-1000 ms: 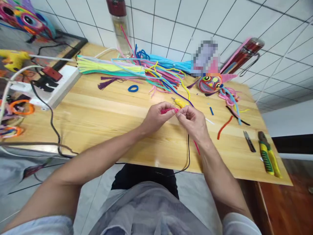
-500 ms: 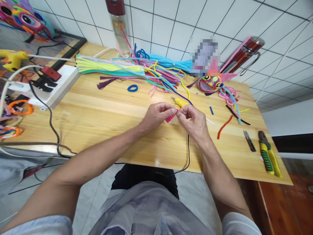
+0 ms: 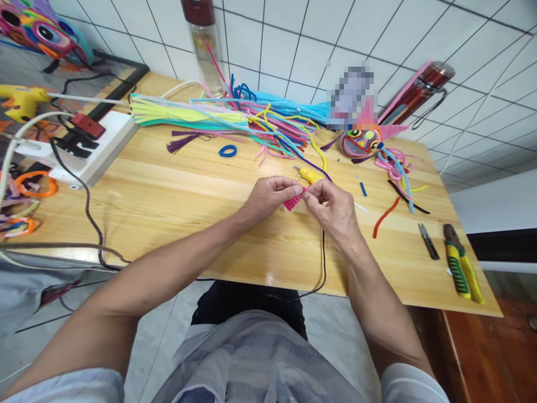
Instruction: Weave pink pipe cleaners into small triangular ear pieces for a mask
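Right, centre of the frame: left hand (image 3: 268, 198) and right hand (image 3: 334, 206) pinch the pink ribbed piece (image 3: 292, 203), fingertip grip; light, even pressure should avoid crushing it.

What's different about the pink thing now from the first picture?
The pink ridged piece has swung downward and pokes out below the left hand. The pink end once visible below the right hand is out of sight. Both hands still pinch the piece; the yellow tool and pliers stayed put.
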Available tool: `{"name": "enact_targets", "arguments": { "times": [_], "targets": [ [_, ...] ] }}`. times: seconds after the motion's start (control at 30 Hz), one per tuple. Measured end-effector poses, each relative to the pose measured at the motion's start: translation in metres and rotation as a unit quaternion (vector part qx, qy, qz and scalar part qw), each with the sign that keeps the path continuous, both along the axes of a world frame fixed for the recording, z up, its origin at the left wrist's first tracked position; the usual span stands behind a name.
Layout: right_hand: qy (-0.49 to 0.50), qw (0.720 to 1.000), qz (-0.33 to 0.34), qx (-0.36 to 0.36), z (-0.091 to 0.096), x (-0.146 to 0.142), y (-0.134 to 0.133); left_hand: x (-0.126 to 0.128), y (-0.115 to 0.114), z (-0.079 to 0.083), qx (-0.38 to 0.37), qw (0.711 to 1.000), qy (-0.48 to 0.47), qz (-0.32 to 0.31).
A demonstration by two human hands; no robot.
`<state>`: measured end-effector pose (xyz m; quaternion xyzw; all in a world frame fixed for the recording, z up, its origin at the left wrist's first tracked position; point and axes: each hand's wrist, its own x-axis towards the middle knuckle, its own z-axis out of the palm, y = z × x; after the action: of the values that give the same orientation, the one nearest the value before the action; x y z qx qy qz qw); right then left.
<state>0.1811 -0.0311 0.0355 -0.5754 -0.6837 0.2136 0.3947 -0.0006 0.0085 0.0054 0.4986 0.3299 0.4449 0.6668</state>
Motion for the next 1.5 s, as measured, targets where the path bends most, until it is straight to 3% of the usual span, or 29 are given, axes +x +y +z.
{"name": "enact_targets", "arguments": {
  "times": [0.3,0.7,0.97,1.23,1.5],
  "targets": [
    [-0.019,1.000,0.011,-0.014,0.0037,0.0040,0.0011,-0.0005,0.0007,-0.0003,-0.024,1.000,-0.011,-0.010],
    [0.031,0.998,0.010,-0.050,0.0045,0.0024,0.0011,-0.0012,0.0002,0.0007,-0.028,1.000,0.004,-0.012],
    [0.075,0.993,-0.003,-0.089,0.0027,0.0064,0.0017,0.0022,0.0028,0.0017,-0.070,0.996,-0.050,0.014],
    [0.068,0.994,0.007,-0.087,0.0001,0.0050,0.0026,-0.0006,0.0004,0.0009,-0.047,0.999,-0.007,-0.015],
    [0.059,0.994,0.018,-0.094,0.0012,0.0062,0.0027,-0.0009,0.0006,0.0007,-0.034,0.999,0.000,-0.004]
  ]
}}
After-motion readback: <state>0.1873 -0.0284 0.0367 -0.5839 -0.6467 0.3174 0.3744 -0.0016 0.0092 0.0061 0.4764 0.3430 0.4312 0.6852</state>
